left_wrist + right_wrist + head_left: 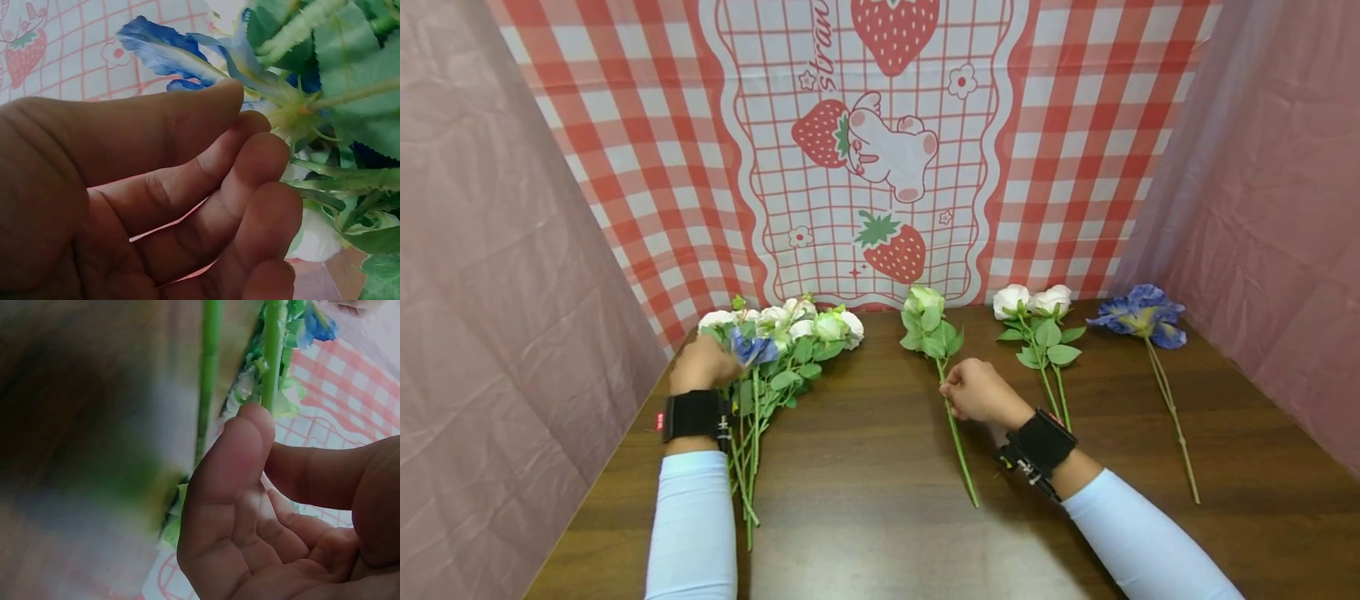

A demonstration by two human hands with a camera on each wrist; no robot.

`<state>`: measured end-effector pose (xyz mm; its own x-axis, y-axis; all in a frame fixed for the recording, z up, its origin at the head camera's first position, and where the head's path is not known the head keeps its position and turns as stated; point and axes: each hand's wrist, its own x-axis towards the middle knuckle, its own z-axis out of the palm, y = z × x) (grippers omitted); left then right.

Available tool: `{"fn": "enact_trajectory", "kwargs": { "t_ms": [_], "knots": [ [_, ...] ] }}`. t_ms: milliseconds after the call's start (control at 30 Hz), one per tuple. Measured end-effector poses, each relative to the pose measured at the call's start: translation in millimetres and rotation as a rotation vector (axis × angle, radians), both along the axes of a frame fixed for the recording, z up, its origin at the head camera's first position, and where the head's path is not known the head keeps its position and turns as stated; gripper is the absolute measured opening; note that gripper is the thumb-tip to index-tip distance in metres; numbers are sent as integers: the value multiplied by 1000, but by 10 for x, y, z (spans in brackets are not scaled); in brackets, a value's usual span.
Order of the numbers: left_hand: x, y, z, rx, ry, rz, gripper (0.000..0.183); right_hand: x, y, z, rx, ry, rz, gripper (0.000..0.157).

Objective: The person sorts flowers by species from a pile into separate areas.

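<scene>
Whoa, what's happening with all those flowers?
A person is handling flowers at a brown wooden table. The right hand pinches the green stem of a pale green leafy rose. The left hand is at a ruffled blue flower with a leafy bunch of mostly white flowers; I can't tell if it's gripping. Two white roses and another blue flower lie farther right.

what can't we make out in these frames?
White roses' stem ends: head view, behind the right wrist and its band.
Whether the left hand pinches the blue flower beside it: left wrist view, thumb covers the spot.
Bunch's bloom count: head view, blooms overlap.
Green patch: right wrist view, too blurred to identify.
</scene>
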<state>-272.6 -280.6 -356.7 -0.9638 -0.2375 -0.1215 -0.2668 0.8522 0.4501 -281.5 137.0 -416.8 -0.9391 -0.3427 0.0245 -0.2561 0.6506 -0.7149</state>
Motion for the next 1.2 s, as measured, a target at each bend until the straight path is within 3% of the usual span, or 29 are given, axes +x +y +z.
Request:
{"fn": "enact_trajectory", "kwargs": {
  "t_ms": [433, 567, 700, 1200],
  "knots": [
    [-28, -15, -51, -81, -69, 62, 30, -34, 15, -63, 24, 5, -11, 20],
    [-18, -25, -79, -78, -110, 28, 21, -28, 21, -43, 35, 26, -8, 23],
    [2, -12, -89, -64, -144, -4, 24, -20, 27, -27, 32, 34, -8, 23],
    [20, 3, -103, -47, -150, -78, 20, -16, 26, 20, 61, 21, -17, 25]
  ]
}}
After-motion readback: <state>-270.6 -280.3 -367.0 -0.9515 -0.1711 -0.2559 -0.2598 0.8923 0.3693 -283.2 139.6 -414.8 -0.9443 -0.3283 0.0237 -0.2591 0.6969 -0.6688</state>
